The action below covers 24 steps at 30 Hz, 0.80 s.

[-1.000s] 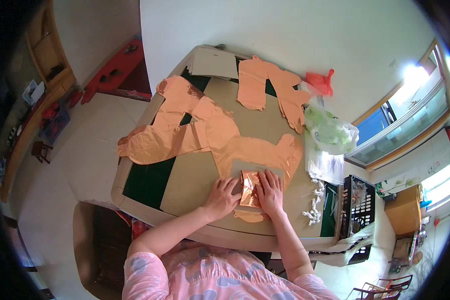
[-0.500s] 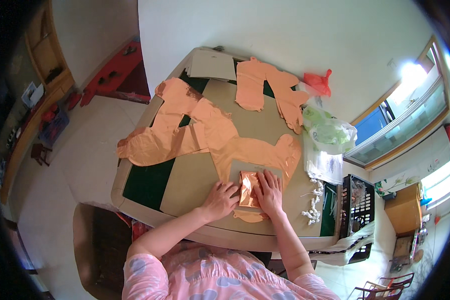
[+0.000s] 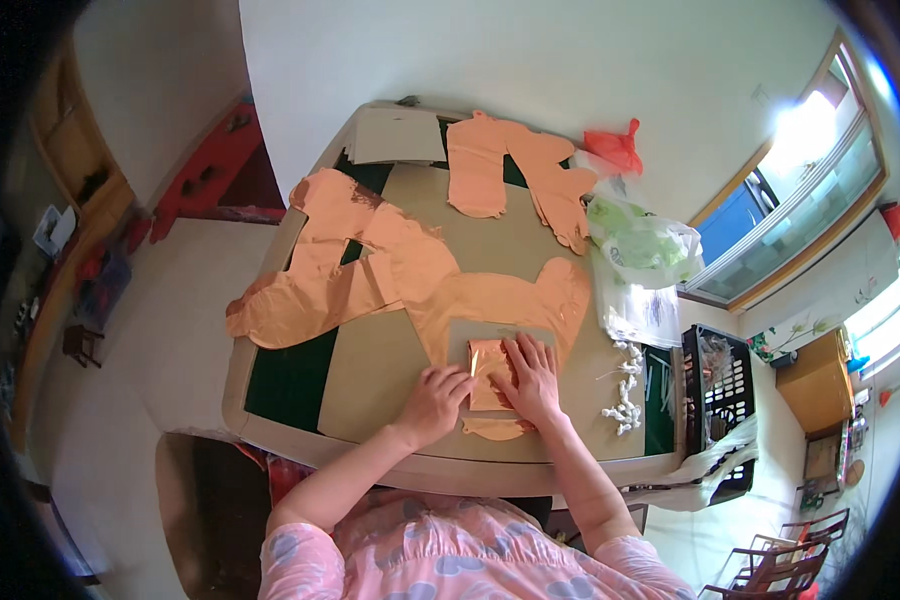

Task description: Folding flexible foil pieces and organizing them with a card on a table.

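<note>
A shiny rose-gold foil balloon (image 3: pixel 486 385), folded into a flat rectangle, lies on a grey card (image 3: pixel 458 338) near the table's front edge. My right hand (image 3: pixel 533 382) presses flat on its right part, fingers stretched and apart. At its left edge my left hand (image 3: pixel 433 403) has curled fingers, closed on the fold as far as I can see; the fingertips are partly hidden. Beyond the card spreads a large overlapping group of flat foil balloons (image 3: pixel 410 255). A foil end (image 3: pixel 492 430) sticks out on the near side of the card.
More flat foil balloons (image 3: pixel 478 170) lie at the far side, beside a stack of grey cards (image 3: pixel 398 137). Along the right are clear and green plastic bags (image 3: pixel 645 250), a red bag (image 3: pixel 615 148), white knotted bits (image 3: pixel 625 390) and a black crate (image 3: pixel 718 400).
The view has shifted slightly. My right hand stays flat on the folded foil, and my left hand stays at its left edge with its fingers a little more drawn up.
</note>
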{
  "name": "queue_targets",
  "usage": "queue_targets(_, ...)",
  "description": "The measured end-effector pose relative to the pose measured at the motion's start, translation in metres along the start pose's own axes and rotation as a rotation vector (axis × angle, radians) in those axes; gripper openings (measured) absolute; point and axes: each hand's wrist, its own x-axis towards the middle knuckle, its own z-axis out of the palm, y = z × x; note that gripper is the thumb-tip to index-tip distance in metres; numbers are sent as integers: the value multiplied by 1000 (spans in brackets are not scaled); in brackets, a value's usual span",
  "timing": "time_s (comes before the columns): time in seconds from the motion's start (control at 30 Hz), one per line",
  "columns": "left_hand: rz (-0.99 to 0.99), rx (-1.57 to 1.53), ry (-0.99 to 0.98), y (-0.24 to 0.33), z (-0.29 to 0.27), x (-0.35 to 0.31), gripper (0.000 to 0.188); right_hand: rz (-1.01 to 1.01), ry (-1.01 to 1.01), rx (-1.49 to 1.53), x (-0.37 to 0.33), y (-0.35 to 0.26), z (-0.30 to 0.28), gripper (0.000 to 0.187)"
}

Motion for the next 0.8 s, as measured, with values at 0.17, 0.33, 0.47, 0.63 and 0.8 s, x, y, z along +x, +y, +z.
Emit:
queue_targets(0.17, 36, 105, 88, 4, -4, 2, 26, -4, 0, 17, 0, 0, 0, 59)
queue_targets(0.33, -130, 137, -176, 18, -5, 16, 30, -4, 11, 5, -1, 3, 2, 54)
queue_targets(0.47, -118, 207, 11, 26, 32, 34, 45, -5, 25, 9, -3, 5, 8, 46)
queue_targets(0.63, -370, 183, -104, 27, 62, 31, 66, -9, 46, -4, -5, 2, 7, 42)
queue_targets(0.8, -396, 259, -164, 31, 56, 33, 73, -5, 50, 15, -5, 2, 5, 43)
